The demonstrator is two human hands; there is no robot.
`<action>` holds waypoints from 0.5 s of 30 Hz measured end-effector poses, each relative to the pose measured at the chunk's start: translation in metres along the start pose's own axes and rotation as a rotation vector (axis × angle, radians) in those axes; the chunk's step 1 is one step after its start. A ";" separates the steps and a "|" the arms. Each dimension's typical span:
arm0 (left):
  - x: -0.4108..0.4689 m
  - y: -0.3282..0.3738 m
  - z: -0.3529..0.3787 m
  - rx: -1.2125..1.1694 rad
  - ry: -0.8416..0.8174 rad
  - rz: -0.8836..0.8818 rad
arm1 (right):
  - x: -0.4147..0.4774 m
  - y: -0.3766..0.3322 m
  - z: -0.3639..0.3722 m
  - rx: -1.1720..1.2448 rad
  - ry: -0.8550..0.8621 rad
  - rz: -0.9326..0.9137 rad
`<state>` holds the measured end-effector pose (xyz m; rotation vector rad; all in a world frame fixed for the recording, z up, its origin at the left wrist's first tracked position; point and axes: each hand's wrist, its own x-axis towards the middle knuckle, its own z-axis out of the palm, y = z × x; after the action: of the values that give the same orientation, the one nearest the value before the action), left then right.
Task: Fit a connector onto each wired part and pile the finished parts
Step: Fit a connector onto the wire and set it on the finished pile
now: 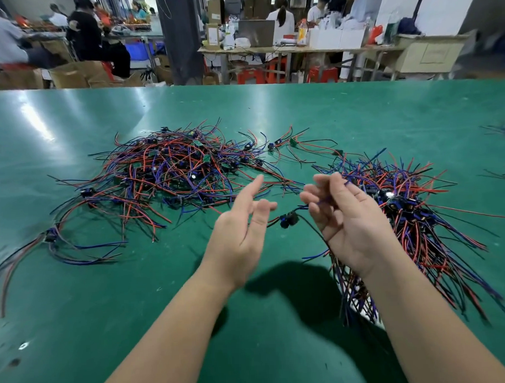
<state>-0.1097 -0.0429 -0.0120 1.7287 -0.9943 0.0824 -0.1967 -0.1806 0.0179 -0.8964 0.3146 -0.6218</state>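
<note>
Fingers [313, 209] of the right hand [350, 228] pinch a dangling wired part [289, 218].

tabletop [271, 110]: green sheet, smooth and glossy, with broad pale streaks of reflected light; small scuffs and specks towards the near edge.
left wire pile [170, 171]: thin leads in red, blue and black plastic insulation, smooth, faint sheen.
right wire pile [412, 214]: same plastic-coated leads; black plastic bodies among them, glossy in spots.
wired part [289, 219]: black plastic body, blurred.
circuit boards [197, 143]: small, green, matt.
cardboard boxes [75, 74]: brown card, matt.
stools [250, 76]: red plastic, smooth.
</note>
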 end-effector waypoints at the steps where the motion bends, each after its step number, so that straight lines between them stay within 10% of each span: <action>1: -0.001 -0.001 0.001 -0.035 -0.042 0.029 | -0.001 -0.003 0.003 0.055 0.013 0.015; 7: -0.005 0.003 0.013 -0.032 -0.055 0.193 | -0.003 -0.008 0.006 0.309 0.008 0.084; 15: -0.001 0.011 0.012 -0.550 0.003 -0.218 | -0.002 -0.005 -0.003 -0.060 -0.080 0.193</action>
<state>-0.1224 -0.0524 -0.0091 1.3136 -0.7315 -0.3043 -0.2019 -0.1832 0.0207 -0.9329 0.3449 -0.3988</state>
